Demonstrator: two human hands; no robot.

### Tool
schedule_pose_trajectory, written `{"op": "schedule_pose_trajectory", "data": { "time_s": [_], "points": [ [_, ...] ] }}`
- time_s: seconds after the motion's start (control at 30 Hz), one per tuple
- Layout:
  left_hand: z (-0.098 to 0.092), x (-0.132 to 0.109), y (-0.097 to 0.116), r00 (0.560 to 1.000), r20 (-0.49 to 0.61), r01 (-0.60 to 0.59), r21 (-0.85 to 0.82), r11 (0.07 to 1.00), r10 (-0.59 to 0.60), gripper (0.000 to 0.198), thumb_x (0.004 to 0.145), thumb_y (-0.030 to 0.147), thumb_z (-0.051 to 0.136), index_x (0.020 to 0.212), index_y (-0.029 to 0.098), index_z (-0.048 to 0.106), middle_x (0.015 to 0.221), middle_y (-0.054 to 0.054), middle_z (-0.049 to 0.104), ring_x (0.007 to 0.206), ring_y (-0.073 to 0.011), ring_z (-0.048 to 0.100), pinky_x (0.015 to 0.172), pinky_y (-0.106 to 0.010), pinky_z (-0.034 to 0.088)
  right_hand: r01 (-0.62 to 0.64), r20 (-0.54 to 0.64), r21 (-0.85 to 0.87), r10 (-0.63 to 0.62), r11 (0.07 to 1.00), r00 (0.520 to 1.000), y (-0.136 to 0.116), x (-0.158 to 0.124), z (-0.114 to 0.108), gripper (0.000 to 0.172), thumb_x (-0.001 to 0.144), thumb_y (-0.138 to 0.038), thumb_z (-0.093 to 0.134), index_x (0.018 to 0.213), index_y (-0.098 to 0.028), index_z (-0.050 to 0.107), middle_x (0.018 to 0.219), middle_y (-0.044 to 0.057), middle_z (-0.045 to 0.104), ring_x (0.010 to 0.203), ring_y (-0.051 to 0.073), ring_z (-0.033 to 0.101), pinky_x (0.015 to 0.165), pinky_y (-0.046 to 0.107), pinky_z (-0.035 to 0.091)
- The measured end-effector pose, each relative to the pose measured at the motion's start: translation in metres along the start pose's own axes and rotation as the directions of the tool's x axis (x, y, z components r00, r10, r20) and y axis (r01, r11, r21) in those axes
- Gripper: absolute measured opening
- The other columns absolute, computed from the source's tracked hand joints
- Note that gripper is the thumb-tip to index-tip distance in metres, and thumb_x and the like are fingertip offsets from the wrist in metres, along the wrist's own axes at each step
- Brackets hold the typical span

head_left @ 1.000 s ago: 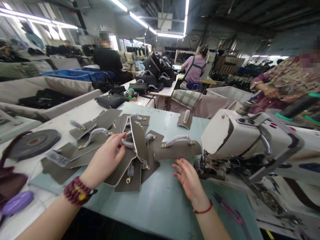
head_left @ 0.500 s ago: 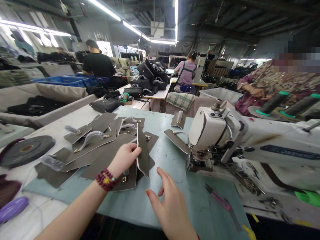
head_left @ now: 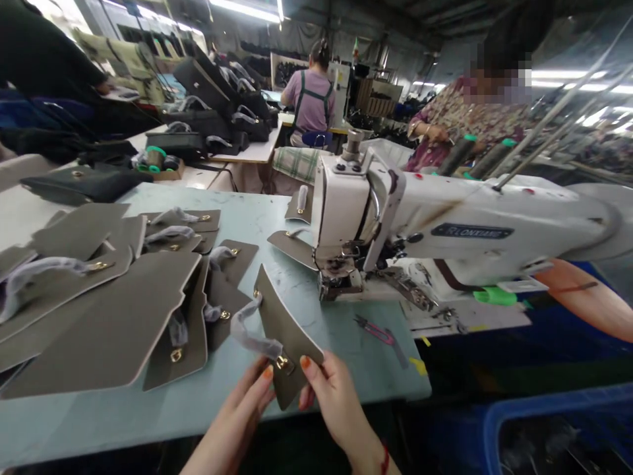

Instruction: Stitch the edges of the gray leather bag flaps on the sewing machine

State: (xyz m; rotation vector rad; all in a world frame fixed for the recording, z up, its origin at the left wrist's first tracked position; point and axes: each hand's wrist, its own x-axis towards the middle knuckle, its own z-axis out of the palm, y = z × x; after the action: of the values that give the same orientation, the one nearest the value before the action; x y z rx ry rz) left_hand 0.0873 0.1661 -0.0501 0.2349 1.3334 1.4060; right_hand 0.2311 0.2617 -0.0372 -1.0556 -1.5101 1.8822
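A grey-brown bag panel [head_left: 285, 330] is held up at a tilt over the table's front edge. Its wrapped handle [head_left: 250, 333] and gold fittings face left and toward me. My right hand [head_left: 336, 399] pinches the panel's lower right edge, thumb on the near face. At the lower left, by the nearer gold fitting, my left hand [head_left: 247, 402] closes on the same panel, its fingers partly hidden. Similar panels [head_left: 109, 316] with wrapped handles lie overlapping on the left. A white sewing machine [head_left: 356, 218] stands to the right, another panel [head_left: 294, 249] beside its needle area.
Pink thread snips [head_left: 378, 332] lie on the blue-green table mat [head_left: 326, 323]. A blue crate [head_left: 558, 409] sits low at the right. Behind are black bags [head_left: 212, 112], thread spools [head_left: 155, 158] and co-workers. Someone's bare arm [head_left: 588, 297] reaches in behind the machine.
My view has swung right and closer. The panel my left hand held on edge is now turned, its handle showing. My right hand, open and unloaded before, has taken hold of it.
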Motion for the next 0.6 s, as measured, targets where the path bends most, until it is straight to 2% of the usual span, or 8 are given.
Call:
{"op": "schedule_pose_trajectory", "data": {
  "time_s": [0.03, 0.1, 0.17, 0.2, 0.27, 0.4, 0.47, 0.6],
  "points": [
    [0.007, 0.0, 0.002, 0.998, 0.054, 0.047, -0.056, 0.997, -0.045, 0.047, 0.076, 0.053, 0.074, 0.112, 0.024, 0.068, 0.126, -0.008, 0.068, 0.124, -0.0267, 0.059, 0.099, -0.034, 0.054, -0.019, 0.03, 0.042, 0.017, 0.999, 0.999, 0.004, -0.001, 0.003, 0.051, 0.09, -0.064, 0.055, 0.089, -0.013, 0.059, 0.051, -0.004, 0.051, 0.042, 0.009, 0.051, 0.047, 0.018, 0.039],
    [0.024, 0.003, 0.008, 0.982, 0.156, 0.127, -0.109, 0.986, -0.109, 0.034, 0.078, 0.05, 0.073, 0.09, 0.018, 0.072, 0.091, -0.008, 0.075, 0.088, -0.0232, 0.071, 0.078, -0.03, 0.061, -0.06, 0.073, 0.134, 0.05, 0.989, 0.996, 0.012, -0.003, 0.009, 0.053, 0.088, -0.065, 0.058, 0.091, -0.012, 0.06, 0.05, -0.003, 0.054, 0.041, 0.009, 0.051, 0.045, 0.017, 0.039],
    [0.039, 0.008, 0.013, 0.973, 0.186, 0.165, -0.154, 0.974, -0.136, 0.035, 0.077, 0.049, 0.074, 0.076, 0.014, 0.07, 0.067, -0.005, 0.069, 0.054, -0.0171, 0.064, 0.052, -0.028, 0.056, -0.089, 0.084, 0.223, 0.072, 0.971, 0.994, 0.018, -0.004, 0.014, 0.053, 0.087, -0.065, 0.058, 0.092, -0.012, 0.06, 0.049, -0.003, 0.055, 0.04, 0.009, 0.052, 0.045, 0.017, 0.04],
    [0.044, 0.011, 0.015, 0.977, 0.168, 0.16, -0.181, 0.971, -0.129, 0.036, 0.076, 0.048, 0.076, 0.074, 0.013, 0.068, 0.063, -0.004, 0.067, 0.046, -0.0146, 0.058, 0.043, -0.026, 0.051, -0.094, 0.084, 0.256, 0.075, 0.962, 0.994, 0.019, -0.005, 0.015, 0.053, 0.087, -0.064, 0.058, 0.094, -0.012, 0.06, 0.05, -0.002, 0.056, 0.04, 0.01, 0.053, 0.045, 0.017, 0.041],
    [0.049, 0.018, 0.02, 0.992, 0.085, 0.112, -0.224, 0.968, -0.095, 0.035, 0.071, 0.043, 0.081, 0.078, 0.012, 0.068, 0.066, -0.004, 0.069, 0.045, -0.0125, 0.056, 0.038, -0.022, 0.045, -0.085, 0.086, 0.274, 0.064, 0.958, 0.994, 0.017, -0.006, 0.014, 0.053, 0.087, -0.063, 0.059, 0.1, -0.012, 0.061, 0.057, -0.001, 0.06, 0.044, 0.01, 0.057, 0.046, 0.018, 0.044],
    [0.049, 0.032, 0.037, 1.0, -0.027, 0.001, -0.192, 0.981, -0.006, 0.036, 0.069, 0.036, 0.084, 0.091, 0.012, 0.069, 0.078, -0.004, 0.073, 0.061, -0.0142, 0.065, 0.054, -0.021, 0.054, -0.025, 0.099, 0.155, 0.01, 0.988, 0.995, -0.003, -0.007, -0.002, 0.046, 0.091, -0.058, 0.059, 0.097, -0.012, 0.064, 0.079, 0.007, 0.069, 0.056, 0.01, 0.063, 0.047, 0.016, 0.043],
    [0.049, 0.04, 0.047, 1.0, -0.019, -0.012, -0.16, 0.987, 0.009, 0.036, 0.069, 0.035, 0.084, 0.093, 0.013, 0.069, 0.079, -0.004, 0.074, 0.065, -0.0144, 0.066, 0.06, -0.021, 0.056, -0.011, 0.091, 0.109, 0.001, 0.994, 0.996, -0.012, -0.001, -0.012, 0.048, 0.095, -0.057, 0.051, 0.088, -0.012, 0.064, 0.083, 0.01, 0.071, 0.056, 0.01, 0.062, 0.046, 0.015, 0.041],
    [0.057, 0.058, 0.061, 0.999, 0.04, 0.031, -0.092, 0.995, -0.027, 0.037, 0.068, 0.04, 0.083, 0.088, 0.012, 0.068, 0.074, -0.006, 0.073, 0.057, -0.0161, 0.065, 0.055, -0.024, 0.055, -0.026, 0.072, 0.039, 0.023, 0.999, 0.997, -0.02, 0.019, -0.022, 0.046, 0.097, -0.053, 0.049, 0.078, -0.013, 0.061, 0.071, 0.008, 0.072, 0.047, 0.008, 0.055, 0.042, 0.014, 0.034]
  ]
}}
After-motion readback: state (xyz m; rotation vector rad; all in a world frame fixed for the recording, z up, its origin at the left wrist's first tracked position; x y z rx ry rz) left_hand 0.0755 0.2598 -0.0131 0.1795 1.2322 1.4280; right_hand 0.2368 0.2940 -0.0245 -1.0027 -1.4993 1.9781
